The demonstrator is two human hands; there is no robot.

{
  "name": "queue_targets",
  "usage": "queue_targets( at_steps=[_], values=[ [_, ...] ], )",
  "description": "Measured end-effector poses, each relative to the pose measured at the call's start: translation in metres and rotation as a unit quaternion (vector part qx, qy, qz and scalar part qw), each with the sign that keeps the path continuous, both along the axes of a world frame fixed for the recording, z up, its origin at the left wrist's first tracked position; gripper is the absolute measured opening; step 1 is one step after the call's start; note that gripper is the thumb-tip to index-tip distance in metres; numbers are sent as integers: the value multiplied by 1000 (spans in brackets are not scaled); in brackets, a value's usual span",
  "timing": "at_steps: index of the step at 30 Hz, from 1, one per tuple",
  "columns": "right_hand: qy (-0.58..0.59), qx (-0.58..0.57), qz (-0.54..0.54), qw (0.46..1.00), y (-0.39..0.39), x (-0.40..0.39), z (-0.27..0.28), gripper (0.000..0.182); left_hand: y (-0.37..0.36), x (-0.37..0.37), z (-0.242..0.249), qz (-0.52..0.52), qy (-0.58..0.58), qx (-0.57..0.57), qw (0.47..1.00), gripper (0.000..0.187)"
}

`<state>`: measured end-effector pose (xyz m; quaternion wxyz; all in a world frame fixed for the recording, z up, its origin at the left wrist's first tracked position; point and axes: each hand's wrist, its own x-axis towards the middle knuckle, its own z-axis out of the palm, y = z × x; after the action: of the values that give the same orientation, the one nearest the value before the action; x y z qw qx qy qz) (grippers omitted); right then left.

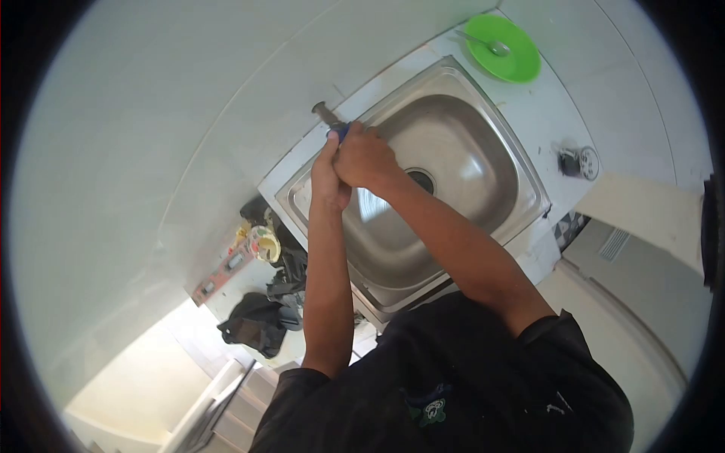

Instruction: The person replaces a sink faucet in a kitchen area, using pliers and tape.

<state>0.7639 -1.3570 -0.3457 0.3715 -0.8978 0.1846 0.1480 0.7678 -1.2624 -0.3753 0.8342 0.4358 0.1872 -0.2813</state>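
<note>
Blue-and-grey metal fitting (328, 115): blue end enclosed by the closed fingers of the left hand (328, 175) and right hand (366, 158), above the rim of the rectangular stainless-steel sink (453, 132). Round green plastic bowl (522, 65): contains one metal spoon (498, 48)

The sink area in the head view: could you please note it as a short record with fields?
Hands: left hand and right hand, close together
At the hands: blue piece by a wall fitting; exact grip hidden
Sink: metal basin, drain partly visible past the right forearm
Bowl: green bowl, on the counter beside the sink, spoon inside
Person's left side: spirit level, black bag
</note>
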Motion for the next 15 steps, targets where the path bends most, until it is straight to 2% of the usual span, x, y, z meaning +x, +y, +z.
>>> queue_targets(
  at_steps=[1, 3, 4, 5, 6, 7, 9, 15],
  values=[
    [-1, 4, -18, 1000, -5, -1, -2, 50, 1, 0, 1, -18, -1, 4, 1000, 45],
    [53, 162, 75, 982, -17, 2, -5, 39, 4, 1, 0, -4, -6, 82, 997, 44],
    [55, 167, 72, 982, -23, 0, -8, 39, 8, -2, -3, -8, -3, 86, 996, 44],
    [117, 312, 33, 942, -32, -2, -10, 36, 11, -3, -6, -13, 0, 169, 985, 43],
    [176, 448, -6, 877, -40, -4, -12, 33, 14, -4, -7, -17, 3, 252, 968, 43],
    [175, 451, -3, 875, -47, -3, -19, 33, 16, -5, -7, -16, 2, 256, 967, 43],
    [212, 571, -7, 793, -57, 2, -32, 30, 15, -10, -7, -13, -55, 248, 967, 34],
    [218, 598, 48, 770, -67, 19, -41, 25, -2, -7, -1, 99, -65, 294, 948, 28]
  ],
)
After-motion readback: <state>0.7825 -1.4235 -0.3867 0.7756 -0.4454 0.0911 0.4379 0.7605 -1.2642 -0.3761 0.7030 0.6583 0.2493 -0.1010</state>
